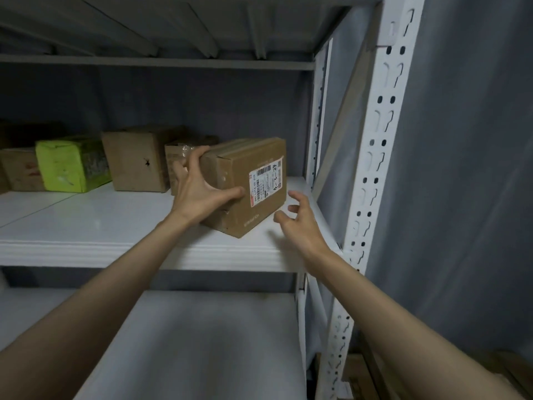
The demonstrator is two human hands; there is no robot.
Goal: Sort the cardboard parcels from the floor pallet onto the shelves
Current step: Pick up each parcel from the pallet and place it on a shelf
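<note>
While our left hand (199, 194) grasps the labelled cardboard parcel (248, 186) on the white shelf (115, 226), our right hand (297, 223) hovers released at its 4 o'clock — fingers spread, apart from it. More parcels (135, 160) stand at 9 o'clock.

The cardboard parcel (248, 183) near the shelf's (101, 226) right front corner bears a white shipping label (266, 181) with barcode; printed digits too small to read. Handwritten black characters beside it, illegible. Faint print along the lower edge, illegible.
</note>
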